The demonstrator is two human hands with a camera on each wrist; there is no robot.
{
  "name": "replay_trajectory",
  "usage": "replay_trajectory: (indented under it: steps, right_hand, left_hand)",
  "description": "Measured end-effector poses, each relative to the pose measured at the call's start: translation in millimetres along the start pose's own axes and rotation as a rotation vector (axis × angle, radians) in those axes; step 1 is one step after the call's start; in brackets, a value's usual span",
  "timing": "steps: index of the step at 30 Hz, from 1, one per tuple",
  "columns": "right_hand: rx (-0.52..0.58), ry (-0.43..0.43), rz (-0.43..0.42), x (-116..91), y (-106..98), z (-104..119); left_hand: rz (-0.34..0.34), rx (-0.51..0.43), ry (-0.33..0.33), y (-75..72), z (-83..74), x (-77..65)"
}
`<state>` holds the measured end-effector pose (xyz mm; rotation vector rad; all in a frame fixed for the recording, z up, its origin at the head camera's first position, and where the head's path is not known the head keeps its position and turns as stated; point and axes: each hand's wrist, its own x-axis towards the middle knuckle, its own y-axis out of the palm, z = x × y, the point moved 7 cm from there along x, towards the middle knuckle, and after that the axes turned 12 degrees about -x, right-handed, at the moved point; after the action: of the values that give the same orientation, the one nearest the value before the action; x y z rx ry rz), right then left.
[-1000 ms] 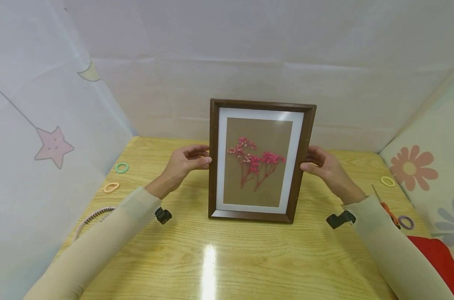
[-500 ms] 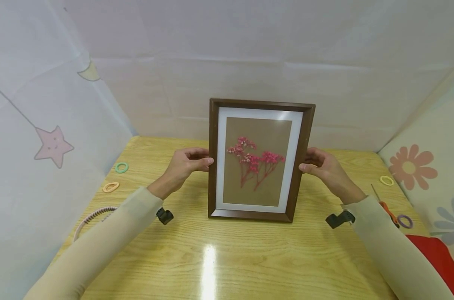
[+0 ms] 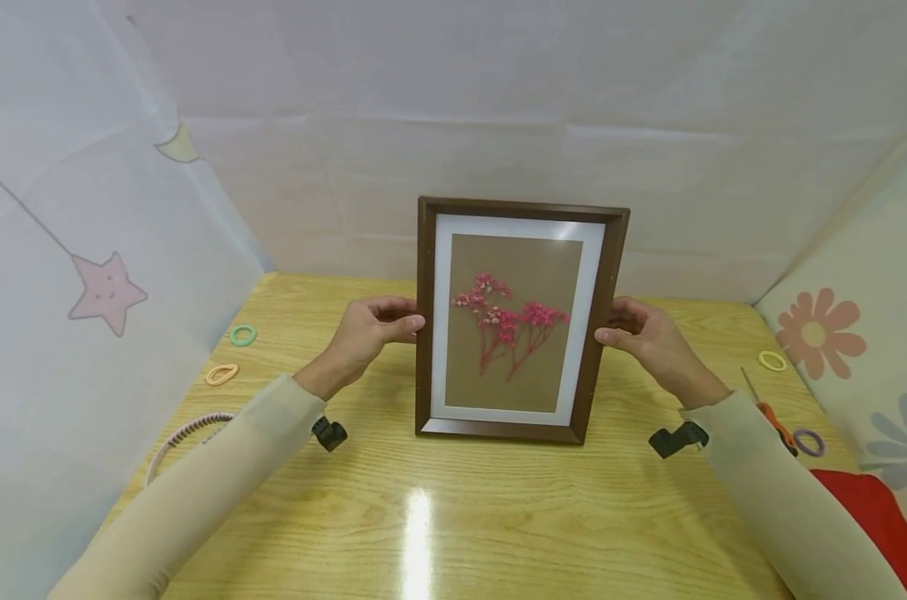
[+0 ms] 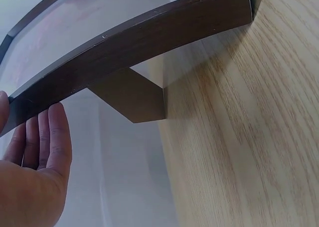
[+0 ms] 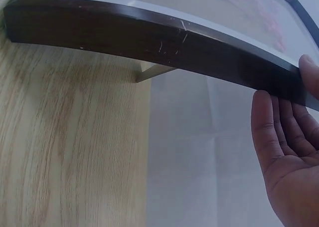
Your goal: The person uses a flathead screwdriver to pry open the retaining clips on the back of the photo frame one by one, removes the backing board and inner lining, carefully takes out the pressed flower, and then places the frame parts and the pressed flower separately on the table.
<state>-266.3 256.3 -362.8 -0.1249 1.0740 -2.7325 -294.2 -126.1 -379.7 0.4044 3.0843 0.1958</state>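
Observation:
A brown picture frame (image 3: 508,325) with a white mat and pink dried-looking flowers stands near the back of the wooden table, leaning slightly back. My left hand (image 3: 365,337) grips its left side, thumb on the front edge and fingers behind. On the opposite side my right hand (image 3: 654,343) holds the frame the same way. The left wrist view shows a flat support leg (image 4: 137,97) reaching from the frame's back to the tabletop. Part of that leg also appears behind the frame in the right wrist view. In the head view the leg is hidden.
On the left lie a green ring (image 3: 243,335), an orange ring (image 3: 222,374) and a pale headband (image 3: 187,432). To the right are a yellow ring (image 3: 772,361), an orange-handled screwdriver (image 3: 776,427), a purple ring (image 3: 809,442) and red cloth (image 3: 862,504). Fabric walls (image 3: 498,125) surround the table.
Both hands sit very slightly lower along the frame's sides than a second ago. The frame stays almost exactly in place.

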Motion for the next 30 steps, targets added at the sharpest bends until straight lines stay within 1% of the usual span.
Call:
replay_trajectory:
  steps: [4,8,13,22,26,30]
  right_hand:
    - [-0.004,0.004,-0.009,0.4,0.3,-0.5]
    - [-0.01,-0.011,-0.038,0.5,-0.2,-0.8]
    - [-0.027,-0.035,-0.072,0.3,-0.6,-0.9]
    - [-0.079,-0.067,-0.124,-1.3,-1.7,3.0]
    - [-0.11,-0.123,-0.188,-4.5,-2.8,9.3]
    - [-0.122,-0.188,-0.273,-10.2,-3.0,16.7]
  left_hand:
    - [-0.016,0.021,-0.002,-0.7,1.3,0.2]
    - [-0.025,0.045,-0.007,-1.3,2.0,0.0]
    - [-0.03,0.053,0.009,-2.4,0.9,0.8]
    - [-0.048,0.016,0.028,-4.6,-1.7,-0.3]
    - [-0.059,-0.014,0.041,-6.6,-2.2,-0.9]
    - [-0.07,-0.079,0.058,-7.6,-3.1,-2.0]
